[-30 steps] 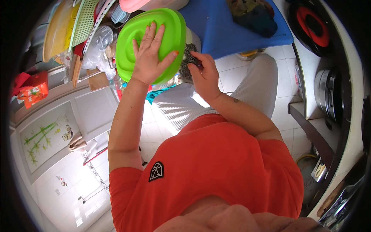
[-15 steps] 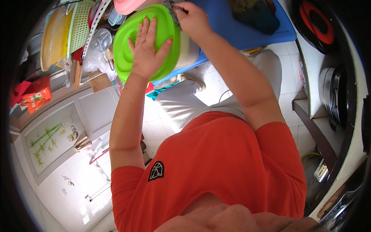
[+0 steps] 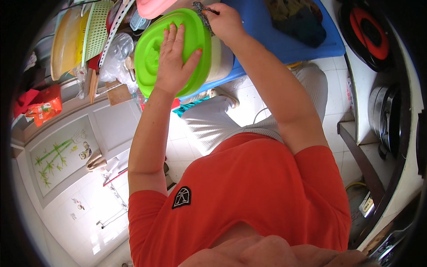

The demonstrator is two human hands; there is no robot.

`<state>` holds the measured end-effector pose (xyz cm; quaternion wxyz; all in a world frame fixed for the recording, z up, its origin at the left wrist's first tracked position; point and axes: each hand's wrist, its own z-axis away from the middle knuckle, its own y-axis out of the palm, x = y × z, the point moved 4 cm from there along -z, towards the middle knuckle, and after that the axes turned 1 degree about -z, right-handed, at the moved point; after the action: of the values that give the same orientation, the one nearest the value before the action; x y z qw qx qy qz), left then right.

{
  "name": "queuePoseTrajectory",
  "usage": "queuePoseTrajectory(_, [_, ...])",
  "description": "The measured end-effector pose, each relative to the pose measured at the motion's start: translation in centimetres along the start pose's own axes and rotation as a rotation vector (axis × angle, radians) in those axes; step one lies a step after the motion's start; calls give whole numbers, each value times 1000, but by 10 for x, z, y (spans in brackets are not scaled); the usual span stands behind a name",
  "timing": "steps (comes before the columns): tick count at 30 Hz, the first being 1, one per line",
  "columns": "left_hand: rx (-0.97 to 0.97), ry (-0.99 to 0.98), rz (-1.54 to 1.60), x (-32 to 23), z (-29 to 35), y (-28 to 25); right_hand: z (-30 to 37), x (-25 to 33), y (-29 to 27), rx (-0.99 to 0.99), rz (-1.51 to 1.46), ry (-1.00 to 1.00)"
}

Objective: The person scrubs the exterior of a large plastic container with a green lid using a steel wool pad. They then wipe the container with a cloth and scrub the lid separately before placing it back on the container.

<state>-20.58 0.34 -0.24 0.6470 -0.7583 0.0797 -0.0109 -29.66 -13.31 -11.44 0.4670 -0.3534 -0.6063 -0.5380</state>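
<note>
A bright green lid [image 3: 149, 64] sits on a whitish, see-through plastic container [image 3: 221, 58], which is tilted on its side so the lid faces left. My left hand [image 3: 174, 55] lies flat on the lid with its fingers spread. In my right hand [image 3: 227, 22] is a dark grey, mesh-like scouring pad [image 3: 203, 14], pinched between the fingers. It touches the lid's far right rim. Part of the pad is hidden by my fingers.
Under the container is a blue tabletop [image 3: 284, 55], with a dark crumpled cloth [image 3: 300, 22] at its far right. A pink container [image 3: 155, 6] stands beyond the lid. Baskets [image 3: 98, 31] and clear plastic bags [image 3: 116, 55] crowd the left. Pans [image 3: 384, 115] sit on right-hand shelves.
The view has shifted slightly, so everything sits a little farther right and lower. My left hand stays on the lid. My right hand keeps the scouring pad at the lid's rim, its angle slightly changed.
</note>
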Motion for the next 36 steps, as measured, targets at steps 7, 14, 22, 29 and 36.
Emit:
queuePoseTrajectory(7, [-21, -51, 18, 3, 7, -1, 152, 6, -9, -137, 13, -246])
queuePoseTrajectory(14, [-115, -57, 54, 3, 1, -1, 50, 1, -4, -108, 88, -278])
queuePoseTrajectory(22, [-344, -372, -159, 58, 46, -39, 94, -43, -79, -72, 134, 12])
queuePoseTrajectory(29, [-259, -337, 7, 80, 39, -24, 122, -43, -84, 27, 117, 139])
queuePoseTrajectory(36, [-258, -316, -60, 87, 37, -24, 159, 22, -39, 487, -471, 371])
